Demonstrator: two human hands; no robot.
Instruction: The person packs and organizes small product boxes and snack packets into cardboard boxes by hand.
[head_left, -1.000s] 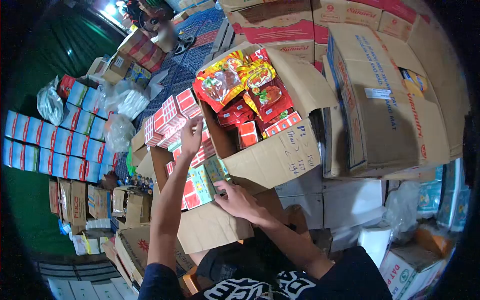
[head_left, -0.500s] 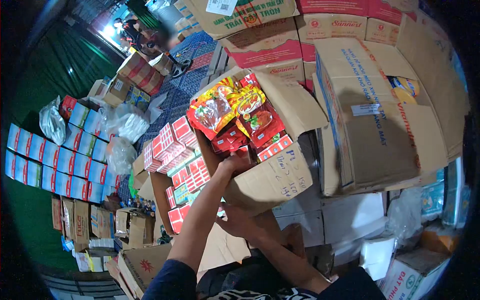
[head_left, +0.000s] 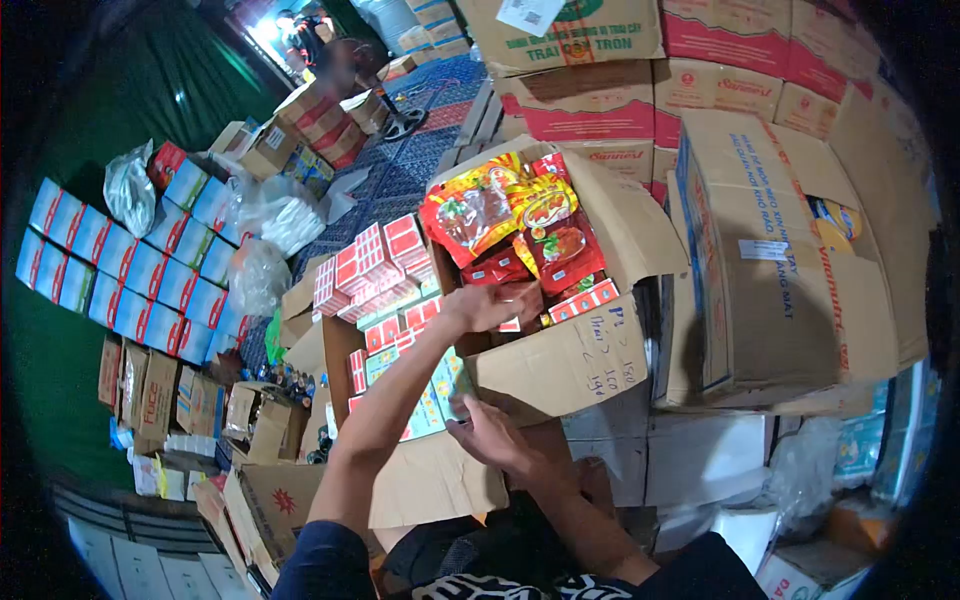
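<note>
My left hand (head_left: 490, 305) reaches into an open cardboard box (head_left: 560, 372) with handwriting on its flap. Its fingers are closed around something blurred beside the red packets (head_left: 562, 250). Red and yellow food pouches (head_left: 468, 212) lie on top of that box's contents. Lower down, my right hand (head_left: 492, 438) has its thumb and fingers apart, close to the end of some light green small boxes (head_left: 440, 395). Whether it touches them I cannot tell. Red-and-white small boxes (head_left: 362, 260) fill the adjoining carton, partly behind my left forearm.
A large open carton (head_left: 765, 260) stands at right, with stacked Sannest cartons (head_left: 590, 105) behind. Blue-and-white boxes (head_left: 135, 270) are stacked at left beside plastic bags (head_left: 285, 215). Further cartons (head_left: 155, 390) sit below. A person (head_left: 303, 38) is in the far background.
The view has shifted, so the boxes appear further right and lower. My left hand has lifted a little from among the packets. My right hand's fingers have spread near the light green boxes, now more visible.
</note>
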